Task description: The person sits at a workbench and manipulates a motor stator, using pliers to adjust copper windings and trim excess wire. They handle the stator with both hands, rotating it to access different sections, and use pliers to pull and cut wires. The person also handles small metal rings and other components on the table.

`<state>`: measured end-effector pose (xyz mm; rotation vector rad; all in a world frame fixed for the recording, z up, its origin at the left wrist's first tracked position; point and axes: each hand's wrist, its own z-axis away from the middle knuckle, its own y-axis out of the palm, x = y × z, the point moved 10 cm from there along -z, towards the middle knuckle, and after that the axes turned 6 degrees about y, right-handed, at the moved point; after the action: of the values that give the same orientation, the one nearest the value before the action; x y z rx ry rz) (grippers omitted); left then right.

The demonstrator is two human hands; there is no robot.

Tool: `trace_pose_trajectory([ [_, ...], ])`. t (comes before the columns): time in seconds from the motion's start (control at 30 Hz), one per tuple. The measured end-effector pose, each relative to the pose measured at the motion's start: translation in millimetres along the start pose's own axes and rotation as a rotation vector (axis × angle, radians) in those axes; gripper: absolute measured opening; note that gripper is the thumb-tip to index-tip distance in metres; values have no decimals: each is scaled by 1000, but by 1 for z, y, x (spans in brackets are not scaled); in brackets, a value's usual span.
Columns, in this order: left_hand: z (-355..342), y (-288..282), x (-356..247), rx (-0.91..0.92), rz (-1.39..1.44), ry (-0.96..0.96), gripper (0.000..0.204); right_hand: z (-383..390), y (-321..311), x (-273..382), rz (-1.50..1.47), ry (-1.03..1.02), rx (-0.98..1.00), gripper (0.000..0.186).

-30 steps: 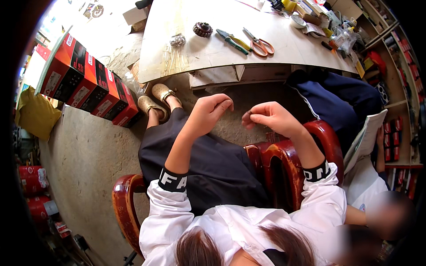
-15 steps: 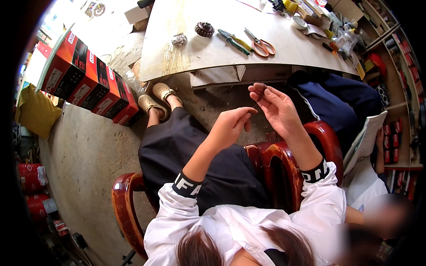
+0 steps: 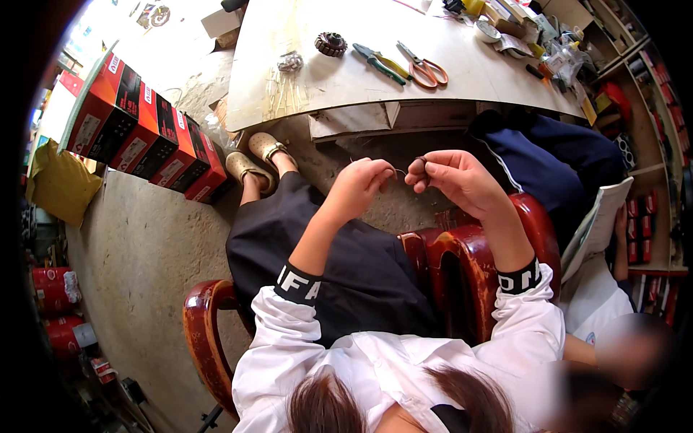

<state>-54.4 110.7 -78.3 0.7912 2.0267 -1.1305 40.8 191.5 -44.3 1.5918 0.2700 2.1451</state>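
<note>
My left hand (image 3: pixel 359 187) is closed in a pinch on a thin wire (image 3: pixel 398 171), whose short dark end sticks out past its fingers. The wire spans the small gap to my right hand (image 3: pixel 465 182). Between thumb and fingers, my right hand grips a small dark coil (image 3: pixel 423 163), which the fingers partly hide. Both hands are raised above my lap, in front of the table. On the tabletop lie a round motor stator (image 3: pixel 331 45) with dark windings, pliers (image 3: pixel 382 65) with green and yellow handles, and orange-handled scissors (image 3: pixel 426 68).
The pale table (image 3: pixel 253 72) stands ahead, carrying a small crumpled clear bag (image 3: pixel 290 62), thin yellowish strips (image 3: pixel 285 94) and clutter at its right. Red-black boxes (image 3: pixel 155 141) are stacked to the left. A seated person in navy trousers (image 3: pixel 556 155) is close on my right.
Both hands have come slightly lower. My left hand has shifted left, and my right hand has turned, its fingers now pointing more to the left.
</note>
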Motion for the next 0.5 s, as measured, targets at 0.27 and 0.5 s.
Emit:
trace_pose_trajectory([
  [0.27, -3, -28, 14, -198, -95, -150, 15, -11, -7, -22, 531, 78, -36, 20],
  [0.5, 3, -23, -14, -377, 64, -153, 10, -24, -30, -26, 612, -71, -296, 24],
])
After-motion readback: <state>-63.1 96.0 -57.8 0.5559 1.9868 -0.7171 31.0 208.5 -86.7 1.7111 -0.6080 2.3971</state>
